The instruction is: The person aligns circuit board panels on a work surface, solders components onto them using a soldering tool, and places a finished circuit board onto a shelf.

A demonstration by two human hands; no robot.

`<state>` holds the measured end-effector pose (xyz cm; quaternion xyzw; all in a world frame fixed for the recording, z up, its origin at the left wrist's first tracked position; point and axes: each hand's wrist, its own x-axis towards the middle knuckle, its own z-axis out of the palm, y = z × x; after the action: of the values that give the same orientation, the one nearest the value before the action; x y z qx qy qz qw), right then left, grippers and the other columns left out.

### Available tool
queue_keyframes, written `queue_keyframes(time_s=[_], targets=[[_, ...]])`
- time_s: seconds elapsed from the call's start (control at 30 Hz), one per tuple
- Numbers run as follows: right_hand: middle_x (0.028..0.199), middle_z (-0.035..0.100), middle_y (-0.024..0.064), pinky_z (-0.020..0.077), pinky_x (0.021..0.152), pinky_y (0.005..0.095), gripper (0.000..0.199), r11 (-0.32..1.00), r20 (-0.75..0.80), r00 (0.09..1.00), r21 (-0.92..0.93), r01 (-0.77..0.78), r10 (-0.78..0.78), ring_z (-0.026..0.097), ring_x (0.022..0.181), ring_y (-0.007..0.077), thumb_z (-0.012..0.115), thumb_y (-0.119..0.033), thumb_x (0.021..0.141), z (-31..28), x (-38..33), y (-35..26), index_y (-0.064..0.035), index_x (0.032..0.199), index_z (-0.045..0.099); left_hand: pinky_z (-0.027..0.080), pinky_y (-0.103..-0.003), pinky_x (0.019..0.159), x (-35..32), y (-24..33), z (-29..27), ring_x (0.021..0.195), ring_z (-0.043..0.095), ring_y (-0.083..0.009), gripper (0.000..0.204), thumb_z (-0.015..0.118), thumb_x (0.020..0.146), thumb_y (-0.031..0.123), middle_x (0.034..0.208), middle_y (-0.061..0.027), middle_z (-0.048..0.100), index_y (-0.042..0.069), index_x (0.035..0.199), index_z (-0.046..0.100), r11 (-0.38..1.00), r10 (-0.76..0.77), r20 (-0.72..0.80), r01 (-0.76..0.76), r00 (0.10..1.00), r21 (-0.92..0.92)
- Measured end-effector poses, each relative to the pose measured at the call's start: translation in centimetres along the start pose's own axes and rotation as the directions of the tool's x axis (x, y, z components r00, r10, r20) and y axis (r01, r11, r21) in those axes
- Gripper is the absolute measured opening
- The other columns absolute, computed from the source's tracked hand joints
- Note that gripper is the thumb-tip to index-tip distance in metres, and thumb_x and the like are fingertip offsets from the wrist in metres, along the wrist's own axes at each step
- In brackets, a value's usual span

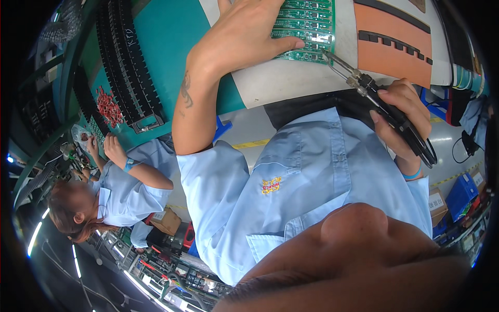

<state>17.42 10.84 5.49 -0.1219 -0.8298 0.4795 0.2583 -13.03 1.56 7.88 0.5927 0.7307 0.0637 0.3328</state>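
Note:
A panel of green circuit boards point(305, 28), joined in rows, lies on a white sheet at the top of the view. My left hand point(241, 39) rests over its left side, palm down. The thumb is stretched out across the lower rows; the other fingertips run out of the picture. My right hand point(405, 112) grips a soldering iron point(384, 106) by its black handle, which has a cable and what looks like a thin solder-feed tube beside the metal shaft. The iron's tip is at the lower right corner of the panel; whether it touches is too small to tell.
Right of the boards sits an orange mat point(390, 57) with a black toothed strip point(395, 46). Black slotted racks point(125, 57) stand on the green table mat point(171, 47). A co-worker point(125, 182) sits at left, hands near a pile of small red parts point(108, 108).

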Motion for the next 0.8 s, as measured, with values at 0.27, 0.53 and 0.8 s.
queue_keyframes(time_s=[0.27,0.53,0.8], targets=[[0.086,0.071,0.0122,0.0505,0.078,0.0357,0.044,1.000,-0.027,1.000,0.013,-0.002,0.003,0.061,0.079,0.0251,0.078,0.004,0.066,-0.2,0.1,0.1,0.0032,0.109,0.073,0.024,-0.050,0.120,-0.3,-0.6,0.3,0.144,0.038,-0.0379,0.090,0.081,0.081,0.022,0.154,-0.0228,0.039,-0.002,0.155,0.034,0.991,0.136,-0.067,-0.135,0.988,0.017],[0.090,0.070,0.0166,0.0496,0.079,0.0401,0.039,1.000,0.007,1.000,-0.006,-0.019,0.019,0.059,0.081,0.0286,0.078,0.002,0.067,0.0,-0.2,0.4,0.0048,0.106,0.072,0.024,-0.051,0.120,-0.2,-0.7,0.9,0.144,0.038,-0.0378,0.086,0.077,0.084,0.020,0.154,-0.0225,0.039,-0.001,0.155,0.033,0.979,0.198,-0.149,-0.187,0.969,0.086],[0.090,0.070,0.0166,0.0502,0.079,0.0392,0.038,0.999,0.005,0.999,-0.009,-0.052,0.052,0.060,0.081,0.0284,0.078,0.001,0.067,0.2,0.0,0.2,0.0044,0.105,0.072,0.024,-0.051,0.120,-0.1,-0.1,0.6,0.144,0.037,-0.0374,0.084,0.076,0.085,0.019,0.154,-0.0223,0.039,-0.002,0.155,0.033,0.994,0.104,-0.064,-0.100,0.993,0.053]])
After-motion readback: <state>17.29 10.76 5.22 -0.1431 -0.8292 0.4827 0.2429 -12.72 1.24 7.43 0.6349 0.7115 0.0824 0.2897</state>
